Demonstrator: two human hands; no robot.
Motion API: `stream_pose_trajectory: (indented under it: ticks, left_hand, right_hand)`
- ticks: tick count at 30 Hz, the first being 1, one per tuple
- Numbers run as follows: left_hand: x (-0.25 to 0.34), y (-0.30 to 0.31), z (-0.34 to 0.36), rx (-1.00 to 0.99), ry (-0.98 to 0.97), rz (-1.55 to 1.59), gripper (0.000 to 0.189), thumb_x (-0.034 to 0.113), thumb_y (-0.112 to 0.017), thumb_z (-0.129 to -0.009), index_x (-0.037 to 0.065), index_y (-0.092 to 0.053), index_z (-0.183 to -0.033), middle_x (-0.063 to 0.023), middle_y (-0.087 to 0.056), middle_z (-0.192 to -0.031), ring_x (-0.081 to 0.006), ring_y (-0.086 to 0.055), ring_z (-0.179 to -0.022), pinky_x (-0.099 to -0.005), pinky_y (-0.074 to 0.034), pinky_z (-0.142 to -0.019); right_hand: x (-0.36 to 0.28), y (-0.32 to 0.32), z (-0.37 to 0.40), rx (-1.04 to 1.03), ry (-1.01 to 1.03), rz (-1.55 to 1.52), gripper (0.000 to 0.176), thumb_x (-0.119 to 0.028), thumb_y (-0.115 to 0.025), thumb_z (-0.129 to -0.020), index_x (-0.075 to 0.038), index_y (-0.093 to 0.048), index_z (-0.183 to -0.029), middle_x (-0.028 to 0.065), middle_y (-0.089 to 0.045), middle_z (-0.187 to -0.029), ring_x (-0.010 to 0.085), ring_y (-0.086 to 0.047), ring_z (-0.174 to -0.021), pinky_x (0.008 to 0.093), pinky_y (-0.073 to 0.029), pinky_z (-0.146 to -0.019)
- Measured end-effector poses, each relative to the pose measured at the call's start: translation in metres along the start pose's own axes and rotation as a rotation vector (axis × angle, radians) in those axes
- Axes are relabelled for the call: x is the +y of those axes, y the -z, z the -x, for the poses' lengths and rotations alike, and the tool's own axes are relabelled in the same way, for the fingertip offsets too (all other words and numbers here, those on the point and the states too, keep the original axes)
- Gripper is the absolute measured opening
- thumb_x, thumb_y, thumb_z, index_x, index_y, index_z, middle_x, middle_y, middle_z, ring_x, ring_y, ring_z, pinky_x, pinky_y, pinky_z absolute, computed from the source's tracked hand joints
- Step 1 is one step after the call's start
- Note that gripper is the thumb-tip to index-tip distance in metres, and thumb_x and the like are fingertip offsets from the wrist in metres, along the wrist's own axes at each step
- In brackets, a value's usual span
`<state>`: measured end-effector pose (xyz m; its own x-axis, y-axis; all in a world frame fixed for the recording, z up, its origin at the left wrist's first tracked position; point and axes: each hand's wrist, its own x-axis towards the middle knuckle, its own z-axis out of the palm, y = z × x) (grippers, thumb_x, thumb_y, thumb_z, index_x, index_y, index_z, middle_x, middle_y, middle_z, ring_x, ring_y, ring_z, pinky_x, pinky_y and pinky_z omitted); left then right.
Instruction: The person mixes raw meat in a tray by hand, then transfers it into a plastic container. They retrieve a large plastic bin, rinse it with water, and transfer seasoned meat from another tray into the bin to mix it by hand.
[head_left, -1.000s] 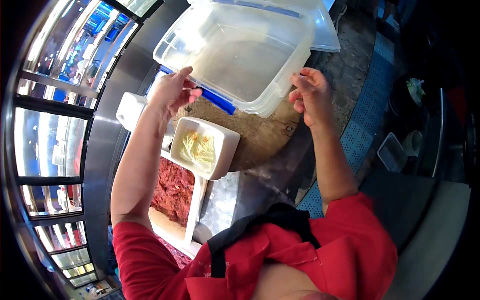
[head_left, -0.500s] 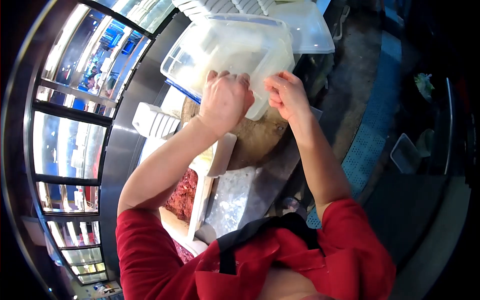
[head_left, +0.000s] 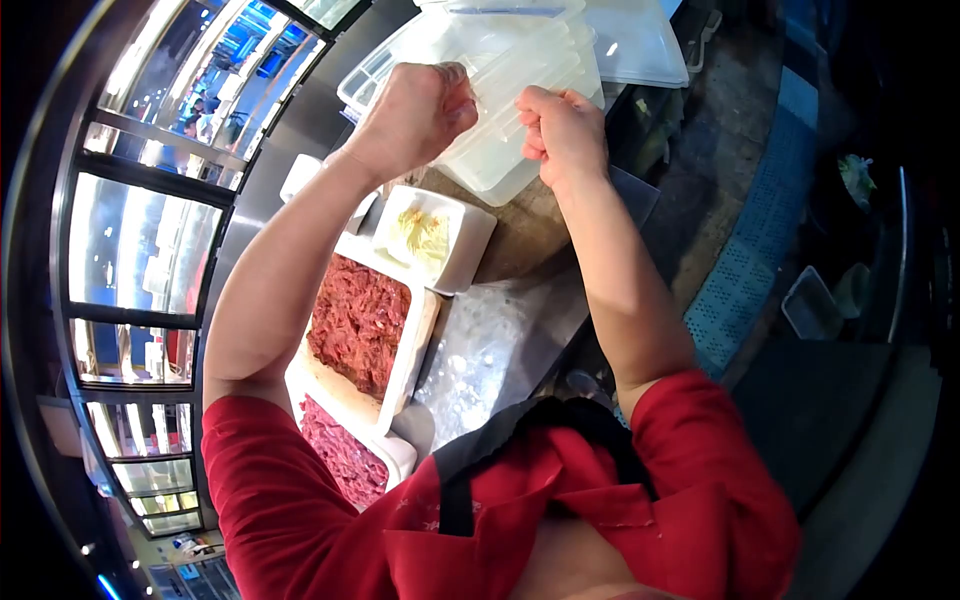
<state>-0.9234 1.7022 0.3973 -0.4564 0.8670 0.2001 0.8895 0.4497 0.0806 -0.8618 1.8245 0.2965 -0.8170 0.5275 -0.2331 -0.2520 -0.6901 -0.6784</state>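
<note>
My left hand point(head_left: 415, 118) is closed, fingers curled, over the left part of a translucent plastic box point(head_left: 500, 180). My right hand point(head_left: 565, 135) is also closed, thumb against the curled fingers, in front of the box's right side. Clear, streaky plastic shows between and behind my hands, but I cannot make out whether either hand grips it. The box rests over a round wooden chopping block point(head_left: 525, 235). Just below my hands is a small white tub point(head_left: 468, 255) with pale, yellowish shredded food point(head_left: 420, 236) in it.
White trays of red seasoned meat point(head_left: 360, 325) and darker red meat point(head_left: 340, 450) line the left. A clear plastic bag point(head_left: 465, 355) lies on the metal counter. A translucent lid point(head_left: 640, 45) is at the back. Glass windows point(head_left: 140, 240) stand to the left; a blue perforated mat point(head_left: 750, 240) lies right.
Both hands have risen away from my body, and the left has shifted slightly left. The view has shifted, so the white tub and meat trays show more fully.
</note>
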Motion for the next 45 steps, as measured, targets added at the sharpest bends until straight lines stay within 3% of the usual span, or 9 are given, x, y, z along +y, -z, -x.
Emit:
stream_pose_trajectory:
  ticks: [8,19,21,22,25,31,34,36,45]
  left_hand:
    - [-0.018,0.010,0.033,0.032,0.103,0.234,0.011,0.007,-0.061,-0.081,-0.003,-0.058,-0.082,-0.0052,-0.052,-0.065,-0.0077,-0.048,-0.063,-0.0253,-0.046,-0.062]
    - [-0.028,0.028,0.033,0.059,-0.062,0.195,0.016,0.013,-0.062,-0.080,-0.003,-0.059,-0.082,-0.0048,-0.054,-0.062,-0.0094,-0.049,-0.060,-0.0272,-0.045,-0.058]
    - [-0.023,0.038,0.033,0.048,-0.063,0.160,0.018,0.012,-0.058,-0.079,-0.004,-0.063,-0.084,-0.0146,-0.062,-0.070,-0.0190,-0.060,-0.064,-0.0343,-0.049,-0.061]
    - [-0.017,0.040,0.033,0.097,-0.046,0.228,0.019,0.013,-0.059,-0.075,-0.006,-0.061,-0.076,-0.0170,-0.056,-0.061,-0.0175,-0.056,-0.059,-0.0339,-0.047,-0.059]
    - [-0.020,0.033,0.023,0.155,-0.029,0.295,0.019,0.013,-0.059,-0.075,-0.006,-0.061,-0.076,-0.0166,-0.058,-0.062,-0.0174,-0.056,-0.060,-0.0338,-0.047,-0.059]
    - [-0.022,0.028,-0.023,0.114,0.045,0.281,0.019,0.013,-0.060,-0.073,-0.006,-0.062,-0.072,-0.0154,-0.059,-0.059,-0.0174,-0.058,-0.058,-0.0343,-0.048,-0.057]
    - [-0.021,0.021,-0.028,0.110,0.060,0.330,0.020,0.013,-0.060,-0.072,-0.006,-0.062,-0.071,-0.0157,-0.059,-0.058,-0.0189,-0.059,-0.058,-0.0349,-0.048,-0.057]
    - [-0.019,0.012,-0.031,0.164,0.004,0.256,0.019,0.012,-0.059,-0.071,-0.007,-0.062,-0.069,-0.0173,-0.058,-0.058,-0.0207,-0.058,-0.058,-0.0363,-0.048,-0.057]
    - [-0.019,-0.029,-0.034,0.208,-0.198,0.127,0.017,0.008,-0.054,-0.067,-0.009,-0.057,-0.063,-0.0301,-0.058,-0.066,-0.0404,-0.062,-0.065,-0.0438,-0.049,-0.059]
  right_hand:
    - [0.008,-0.001,0.020,-0.295,0.076,-0.056,0.015,0.004,-0.063,-0.067,0.001,-0.048,-0.070,0.0078,-0.053,-0.062,0.0104,-0.039,-0.043,0.0265,-0.033,-0.041]
    - [0.005,-0.025,0.028,0.026,0.122,0.049,0.015,0.006,-0.057,-0.063,-0.004,-0.046,-0.060,0.0021,-0.042,-0.055,0.0100,-0.026,-0.041,0.0283,-0.028,-0.046]
    - [0.006,-0.019,0.023,0.004,0.094,0.007,0.014,0.003,-0.057,-0.064,-0.005,-0.047,-0.060,0.0018,-0.041,-0.053,0.0105,-0.026,-0.039,0.0284,-0.032,-0.047]
    - [0.008,-0.017,0.020,0.004,0.094,0.008,0.014,0.003,-0.057,-0.064,-0.005,-0.047,-0.060,0.0018,-0.041,-0.053,0.0105,-0.026,-0.039,0.0284,-0.032,-0.047]
    - [0.006,-0.019,0.025,0.023,0.109,-0.011,0.010,-0.001,-0.061,-0.067,-0.003,-0.052,-0.069,0.0030,-0.047,-0.061,0.0111,-0.036,-0.045,0.0286,-0.037,-0.050]
    - [-0.003,-0.036,0.063,-0.060,0.321,0.433,0.043,-0.022,-0.076,-0.066,0.001,-0.052,-0.093,0.0061,-0.053,-0.085,0.0146,-0.049,-0.065,0.0285,-0.039,-0.051]
    - [-0.012,-0.035,0.048,-0.019,0.424,0.598,0.047,-0.026,-0.078,-0.062,0.001,-0.053,-0.091,0.0064,-0.053,-0.080,0.0140,-0.048,-0.062,0.0273,-0.038,-0.050]
    - [-0.022,-0.036,0.047,-0.024,0.233,0.720,0.042,-0.020,-0.076,-0.061,0.002,-0.054,-0.089,0.0066,-0.052,-0.074,0.0131,-0.046,-0.059,0.0261,-0.035,-0.046]
    - [0.019,-0.020,0.043,0.133,0.440,0.498,0.021,-0.008,-0.067,-0.059,-0.004,-0.048,-0.052,0.0006,-0.042,-0.048,0.0116,-0.035,-0.039,0.0292,-0.025,-0.036]
